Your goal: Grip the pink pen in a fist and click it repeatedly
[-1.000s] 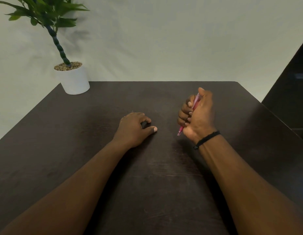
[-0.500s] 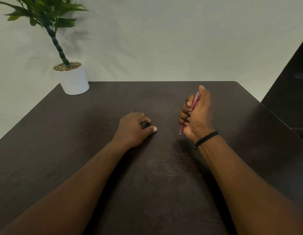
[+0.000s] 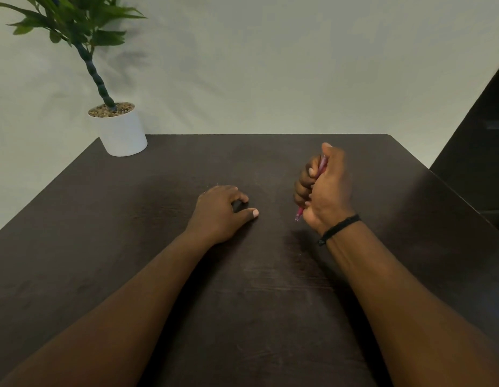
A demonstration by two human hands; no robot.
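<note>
On the dark brown wooden table (image 3: 270,317), the right hand (image 3: 325,191) is raised just above the surface, its fingers (image 3: 305,185) curled in a fist around a slim pink plastic pen (image 3: 322,167), thumb on top. The pen stands nearly upright, its lower tip (image 3: 298,217) emerging below the fist and pointing down at the wood, close to it but apparently not touching. A thin black cord bracelet (image 3: 339,229) circles that wrist. The left hand (image 3: 221,212) rests on the table well apart from the pen, fingers loosely curled, thumb extended, holding nothing.

Risk, as a judgement: such a fist grip gives little fine control, so the pen could slide through the palm, or the tip could strike and mark the wood if the hand drops.

Hidden: most of the pen barrel lies inside the fist; its upper end is covered by the thumb, and motion blur softens the hand. A white cylindrical pot with a green leafy plant (image 3: 122,132) stands at the far left corner, its foliage cut off by the frame.
</note>
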